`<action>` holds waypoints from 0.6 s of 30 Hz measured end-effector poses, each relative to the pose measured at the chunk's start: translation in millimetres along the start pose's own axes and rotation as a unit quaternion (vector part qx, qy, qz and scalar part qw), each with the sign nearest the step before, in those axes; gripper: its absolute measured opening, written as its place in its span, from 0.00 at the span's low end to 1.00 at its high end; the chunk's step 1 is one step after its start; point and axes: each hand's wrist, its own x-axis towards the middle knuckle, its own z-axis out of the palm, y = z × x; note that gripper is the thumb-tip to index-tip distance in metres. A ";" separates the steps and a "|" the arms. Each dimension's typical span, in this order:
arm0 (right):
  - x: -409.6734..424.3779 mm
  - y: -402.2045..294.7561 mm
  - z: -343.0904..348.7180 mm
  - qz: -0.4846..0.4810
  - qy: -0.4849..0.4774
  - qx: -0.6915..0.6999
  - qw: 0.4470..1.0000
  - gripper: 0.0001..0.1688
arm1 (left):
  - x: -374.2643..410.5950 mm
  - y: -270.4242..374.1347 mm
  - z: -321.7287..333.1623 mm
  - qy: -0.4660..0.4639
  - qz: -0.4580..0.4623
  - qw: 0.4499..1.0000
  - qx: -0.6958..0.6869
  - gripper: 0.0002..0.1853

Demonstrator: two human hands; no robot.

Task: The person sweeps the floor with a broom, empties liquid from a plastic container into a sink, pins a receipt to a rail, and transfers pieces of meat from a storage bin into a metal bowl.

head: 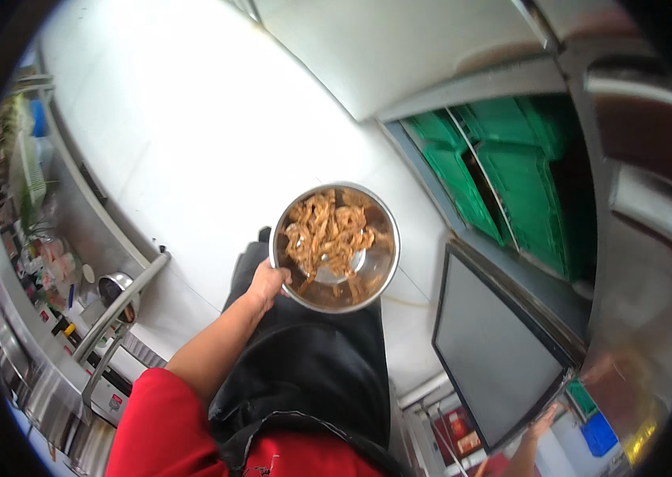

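Observation:
My left hand (269, 282) grips the left rim of a round stainless steel bowl (397, 244). Strips of brown, sauced food (324, 229), possibly meat, lie in the bowl, mostly on its left side, with part of the metal bottom showing. The bowl is held above the floor in front of my dark apron. At the lower right, my right hand (542, 422) is at the outer edge of an open cabinet door (494, 352) with a grey inner panel and black seal; its fingers are small and partly blurred.
Green plastic crates (521, 197) stand inside the open steel cabinet on the right, behind a thin upright bar. Along the left runs a steel counter (94, 208) with a rail, a small metal bowl (115, 286), bags and containers. A blue bin (598, 434) shows at lower right.

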 end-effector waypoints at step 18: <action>-5.1 -132.0 318.3 0.107 -0.216 0.187 0.952 0.22 | -111.0 8.7 18.9 0.085 0.023 0.996 -0.034 0.08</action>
